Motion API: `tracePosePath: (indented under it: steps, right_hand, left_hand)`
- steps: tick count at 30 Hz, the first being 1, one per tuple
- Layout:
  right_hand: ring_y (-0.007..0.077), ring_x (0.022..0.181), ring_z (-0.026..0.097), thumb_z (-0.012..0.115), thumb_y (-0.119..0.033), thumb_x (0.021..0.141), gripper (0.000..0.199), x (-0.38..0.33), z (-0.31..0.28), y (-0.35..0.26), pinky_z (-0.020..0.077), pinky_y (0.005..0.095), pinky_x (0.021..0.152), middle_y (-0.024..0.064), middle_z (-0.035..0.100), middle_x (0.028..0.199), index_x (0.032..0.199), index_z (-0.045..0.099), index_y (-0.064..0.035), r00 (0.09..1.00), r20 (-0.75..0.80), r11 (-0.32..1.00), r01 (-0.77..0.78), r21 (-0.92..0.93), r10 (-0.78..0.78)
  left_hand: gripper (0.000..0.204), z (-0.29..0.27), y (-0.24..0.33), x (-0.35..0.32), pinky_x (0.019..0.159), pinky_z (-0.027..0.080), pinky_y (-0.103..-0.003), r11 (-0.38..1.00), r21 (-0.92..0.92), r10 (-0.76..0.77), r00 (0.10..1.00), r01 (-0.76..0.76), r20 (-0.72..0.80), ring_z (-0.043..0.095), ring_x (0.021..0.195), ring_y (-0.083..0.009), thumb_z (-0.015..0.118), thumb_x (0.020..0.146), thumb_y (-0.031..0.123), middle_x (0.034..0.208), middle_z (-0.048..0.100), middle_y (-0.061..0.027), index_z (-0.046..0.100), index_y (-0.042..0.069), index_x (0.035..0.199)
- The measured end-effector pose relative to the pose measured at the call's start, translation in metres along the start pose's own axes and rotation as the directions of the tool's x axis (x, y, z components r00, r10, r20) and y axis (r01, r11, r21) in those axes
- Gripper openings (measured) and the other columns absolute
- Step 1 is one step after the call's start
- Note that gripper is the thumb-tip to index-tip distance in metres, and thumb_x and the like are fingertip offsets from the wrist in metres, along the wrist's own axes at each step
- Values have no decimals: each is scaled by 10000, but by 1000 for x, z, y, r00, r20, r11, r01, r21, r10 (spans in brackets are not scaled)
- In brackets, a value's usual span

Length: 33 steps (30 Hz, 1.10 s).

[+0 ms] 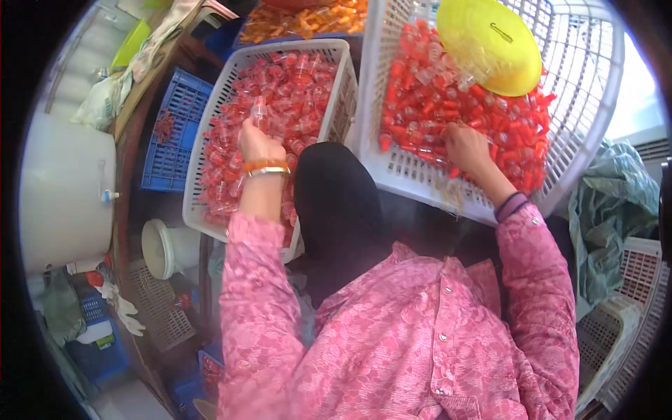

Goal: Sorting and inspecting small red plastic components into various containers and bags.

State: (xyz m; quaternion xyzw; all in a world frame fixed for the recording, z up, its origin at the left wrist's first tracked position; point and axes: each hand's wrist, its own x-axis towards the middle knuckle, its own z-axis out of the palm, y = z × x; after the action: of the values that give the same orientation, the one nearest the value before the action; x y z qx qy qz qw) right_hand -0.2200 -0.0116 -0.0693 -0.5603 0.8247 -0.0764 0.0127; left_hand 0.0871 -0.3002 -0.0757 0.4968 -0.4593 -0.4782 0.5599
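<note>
My left hand (pixel 260 145) is closed round a small clear plastic bottle with red in it (pixel 259 110), held upright over the left white basket (pixel 334 46). Many similar clear and red pieces (pixel 234 150) fill that basket. My right hand (pixel 467 148) reaches into the right white basket (pixel 371 98), its fingers curled down among red pointed plastic pieces (pixel 427 112). What those fingers hold, if anything, is hidden. Clear small plastic parts (pixel 472 66) lie on the red pieces, beside a yellow-green oval plastic dish (pixel 497 45).
Behind the baskets is a container of orange pieces (pixel 308 21). A blue crate (pixel 175 129) and a white bucket (pixel 164 248) stand at the left. Green sheeting (pixel 609 217) hangs at the right, above more white crates (pixel 612 329). My knee (pixel 336 203) sits between the baskets.
</note>
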Motion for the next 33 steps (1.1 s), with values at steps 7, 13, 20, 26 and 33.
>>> tracePosePath:
  steps: [7,13,20,26,33]
  right_hand:
    - [166,833,603,568,-160,849,353,-50,-63,6,480,300,717,138,646,1034,1176,562,-28,967,243,463,-252,850,79]
    - [148,843,591,501,-167,914,393,-78,-80,16,472,262,741,114,605,1123,1276,461,-20,944,330,-441,-307,843,-24]
    - [155,907,582,498,-168,930,353,-69,-78,34,486,262,728,91,587,1113,1246,482,-13,990,133,-690,-64,721,48]
    - [117,868,590,568,-185,906,323,-79,-93,70,480,223,693,66,608,1020,1174,546,-5,953,10,-546,164,821,302]
    - [55,718,535,605,-208,894,304,-75,-104,64,425,180,591,37,620,976,1145,573,-39,909,66,-468,149,871,412]
  left_hand:
    - [175,22,38,106,621,520,-348,806,-404,-411,901,431,141,587,711,-195,510,867,168,816,588,-66,575,43,970]
    - [233,51,83,20,670,502,-306,997,-41,66,997,-67,-37,611,764,-170,552,893,212,834,624,-59,596,20,1018]
    - [209,130,100,-150,647,482,-277,910,-37,336,685,-412,646,619,768,-140,558,899,201,842,657,-74,638,9,872]
    - [177,198,30,-214,700,502,-375,652,217,-14,274,-726,962,642,844,-277,588,844,181,910,654,-149,632,27,919]
    - [276,252,-45,-247,728,491,-458,194,52,208,93,-980,974,600,871,-356,660,734,112,920,598,-160,577,69,993]
